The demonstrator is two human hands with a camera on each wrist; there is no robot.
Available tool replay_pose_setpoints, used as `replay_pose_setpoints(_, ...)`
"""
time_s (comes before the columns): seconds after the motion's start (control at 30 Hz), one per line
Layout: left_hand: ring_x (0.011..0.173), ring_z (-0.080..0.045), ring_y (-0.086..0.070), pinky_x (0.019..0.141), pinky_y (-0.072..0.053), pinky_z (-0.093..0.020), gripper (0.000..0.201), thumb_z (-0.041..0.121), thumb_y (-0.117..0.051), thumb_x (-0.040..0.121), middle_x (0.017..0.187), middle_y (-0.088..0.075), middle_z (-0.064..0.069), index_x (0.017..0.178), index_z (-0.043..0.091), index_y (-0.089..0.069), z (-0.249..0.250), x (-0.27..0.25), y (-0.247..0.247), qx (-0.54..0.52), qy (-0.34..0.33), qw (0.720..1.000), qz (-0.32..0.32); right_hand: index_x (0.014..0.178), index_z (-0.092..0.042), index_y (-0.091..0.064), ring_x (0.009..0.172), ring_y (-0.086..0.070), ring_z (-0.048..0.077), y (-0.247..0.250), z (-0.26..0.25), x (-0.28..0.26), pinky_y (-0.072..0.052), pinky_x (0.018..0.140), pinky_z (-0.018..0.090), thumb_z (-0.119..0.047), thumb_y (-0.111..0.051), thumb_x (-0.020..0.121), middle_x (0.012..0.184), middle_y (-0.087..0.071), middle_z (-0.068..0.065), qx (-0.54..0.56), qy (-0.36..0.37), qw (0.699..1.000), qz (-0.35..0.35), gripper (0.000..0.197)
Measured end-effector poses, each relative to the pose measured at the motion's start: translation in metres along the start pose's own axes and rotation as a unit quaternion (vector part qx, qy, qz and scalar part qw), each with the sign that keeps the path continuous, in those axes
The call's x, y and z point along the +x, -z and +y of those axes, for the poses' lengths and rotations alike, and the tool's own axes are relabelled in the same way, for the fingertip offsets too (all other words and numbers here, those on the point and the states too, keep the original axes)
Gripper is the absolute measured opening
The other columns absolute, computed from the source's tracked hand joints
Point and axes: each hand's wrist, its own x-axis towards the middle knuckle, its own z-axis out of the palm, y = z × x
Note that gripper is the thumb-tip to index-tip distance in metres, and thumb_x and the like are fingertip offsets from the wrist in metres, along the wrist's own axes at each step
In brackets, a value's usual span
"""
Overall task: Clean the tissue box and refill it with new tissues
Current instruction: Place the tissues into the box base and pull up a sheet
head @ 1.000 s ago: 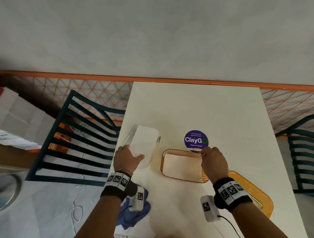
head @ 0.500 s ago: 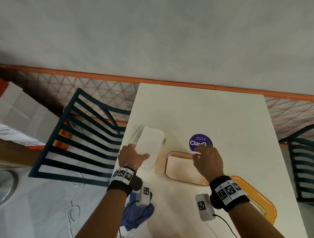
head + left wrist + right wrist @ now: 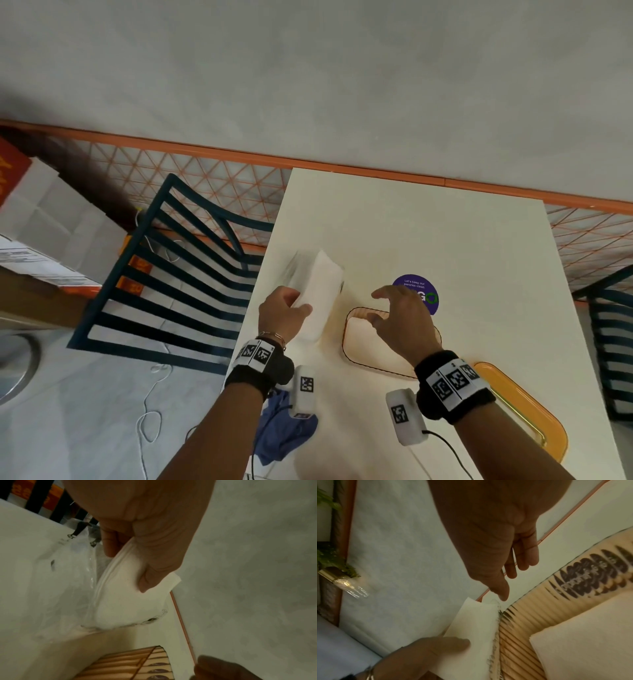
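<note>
Left hand (image 3: 281, 317) clamped on a pack of new tissues (image 3: 317, 294), thumb over the top face and fingers curled beneath, near end held, far end tipped up off the bench (image 3: 428, 226). Loose clear wrapper (image 3: 68, 574) trailing from the pack on the side away from the right hand. Right hand (image 3: 400, 323) released, fingers spread and lightly bent, grasping nothing, hovering over the far rim of the tissue box (image 3: 352, 337), forefinger aimed toward the pack's near corner. Tissue box just beside the left hand and partly under the right, open-topped, ribbed orange wall, something pale lying inside; whether liner or tissue, hard to tell. Orange lid (image 3: 527, 407) flat on the bench behind the right wrist. Blue cloth (image 3: 284, 431) bunched below the left wrist, at the bench edge. Purple sticker (image 3: 416, 291) just beyond the right fingertips.

Likely step: freeing the stack from its wrap for loading.

Risks from here:
- Grip only at one end: stack likely to sag, fan or shed sheets while carried across.
- Wrapper clinging: could drag over the box wall or go in with the tissues.
- Pack close to the bench edge on the left: a slip would drop it toward the chair (image 3: 178, 274) or floor.
- Right hand low over the rim: a careless reach could nudge the light box.
</note>
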Motion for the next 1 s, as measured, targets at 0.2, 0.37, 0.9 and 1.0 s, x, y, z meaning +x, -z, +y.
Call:
replay_pose_setpoints(0.2,0.074,-0.005,-0.068,0.067,-0.056,-0.022,0.018,0.021,-0.082,0.072,0.076,-0.071,0.016,0.082,0.031,-0.069,0.002,-0.021,0.017,-0.089,-0.069,0.993,0.042,0.151,-0.027,-0.028,0.130,-0.049,0.018,0.003,-0.025,0.032,-0.043,0.108,0.038,-0.037,-0.092,0.065,0.144,-0.051,-0.005,0.080,0.032,0.994,-0.073,0.108)
replay_pose_setpoints(0.37,0.073,-0.007,-0.069,0.065,-0.059,-0.023,0.022,0.012,-0.086,0.070,0.077,-0.074,0.013,0.078,0.028,-0.074,0.000,-0.027,0.042,-0.097,-0.147,0.984,0.006,0.144,-0.037,-0.044,0.125,-0.053,0.009,-0.005,-0.034,0.060,-0.045,0.099,0.026,-0.028,-0.096,0.056,0.140,-0.056,-0.016,0.201,0.059,0.965,-0.158,0.103)
replay_pose_setpoints(0.9,0.086,-0.021,-0.068,0.068,-0.060,-0.031,0.048,-0.011,-0.075,0.058,0.094,-0.070,-0.002,0.092,0.022,-0.067,-0.023,-0.003,0.029,-0.242,-0.035,0.969,0.018,0.105,-0.029,-0.076,0.089,-0.067,0.002,-0.050,-0.042,0.054,-0.054,0.078,0.020,0.005,-0.083,0.066,0.100,-0.074,-0.011,0.357,0.019,0.916,-0.184,0.053)
replay_pose_setpoints(1.0,0.085,-0.019,-0.069,0.068,-0.061,-0.031,0.051,-0.010,-0.077,0.056,0.092,-0.070,0.000,0.092,0.025,-0.065,-0.020,-0.004,0.021,-0.250,-0.035,0.967,0.039,0.105,-0.026,-0.076,0.093,-0.069,0.005,-0.052,-0.045,0.052,-0.056,0.077,0.020,0.009,-0.079,0.067,0.101,-0.075,-0.010,0.355,0.035,0.918,-0.173,0.052)
